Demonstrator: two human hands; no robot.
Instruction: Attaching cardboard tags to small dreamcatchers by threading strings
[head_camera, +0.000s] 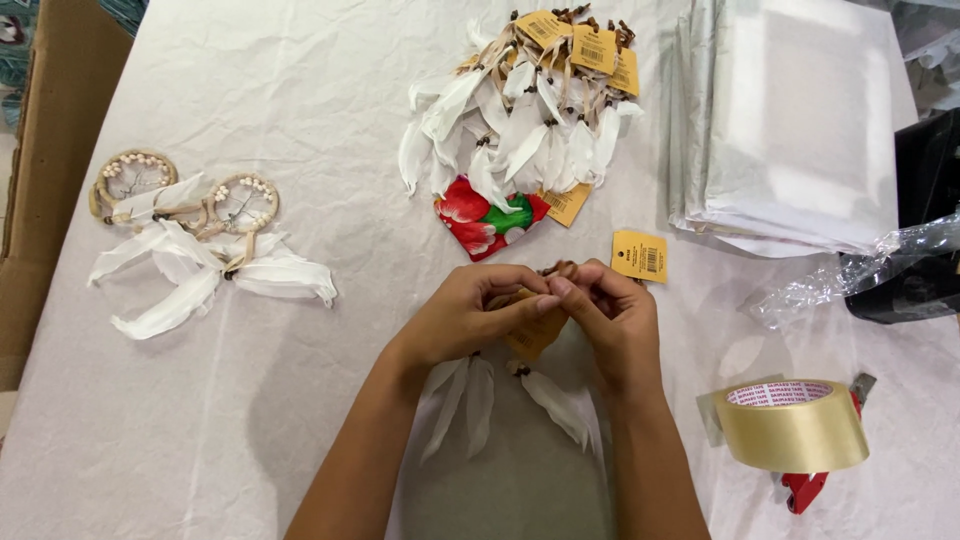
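Now we are pinching a feathered ornament (520, 385) at mid-table, left hand (470, 315) and right hand (615, 320) both closing on its yellow tag (535, 335). Bare cloth (330, 90) is lying open leftward. Another yellow tag (639, 256) is sitting beside a tape roll (793, 425) and folded bags (790, 120).

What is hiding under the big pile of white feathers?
Under the feather pile a red cloth piece with green and white pokes out, plus a yellow tag. The feathers cover the rest of the cloth, so its full shape cannot be seen.
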